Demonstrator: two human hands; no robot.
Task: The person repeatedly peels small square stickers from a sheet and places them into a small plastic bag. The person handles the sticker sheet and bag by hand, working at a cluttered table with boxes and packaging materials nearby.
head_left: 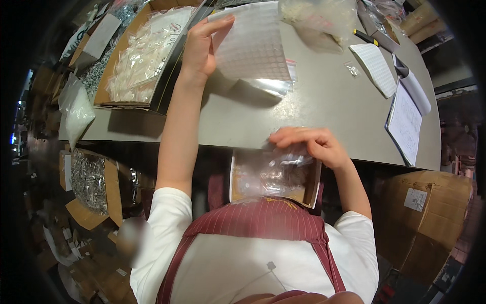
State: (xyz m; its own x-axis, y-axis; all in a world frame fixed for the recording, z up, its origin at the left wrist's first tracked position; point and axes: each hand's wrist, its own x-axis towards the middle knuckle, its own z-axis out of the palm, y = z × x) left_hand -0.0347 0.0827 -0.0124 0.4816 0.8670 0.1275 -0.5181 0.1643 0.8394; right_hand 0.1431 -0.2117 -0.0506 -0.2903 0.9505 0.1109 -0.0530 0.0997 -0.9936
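Observation:
My left hand point(202, 48) is raised over the table, its thumb and fingers closed on the left edge of a sheet of round stickers point(253, 43). Rows of pale circles cover that translucent sheet. Beneath it lie some clear plastic bags point(273, 87), partly covered. At the table's front edge, my right hand point(309, 142) has its fingers bent and held together; whatever they hold is too small or hidden to name. Just below it, an open cardboard box point(231, 177) rests against my apron. Small clear bags point(276, 175) fill the box, slightly blurred.
A carton of small filled bags point(136, 66) stands at the table's left. Toward the right lie a yellow-black cutter point(365, 37), another sticker sheet point(373, 66) and an open notebook point(405, 119). A large plastic bag point(324, 17) sits at the back. Cardboard boxes point(425, 218) flank me below.

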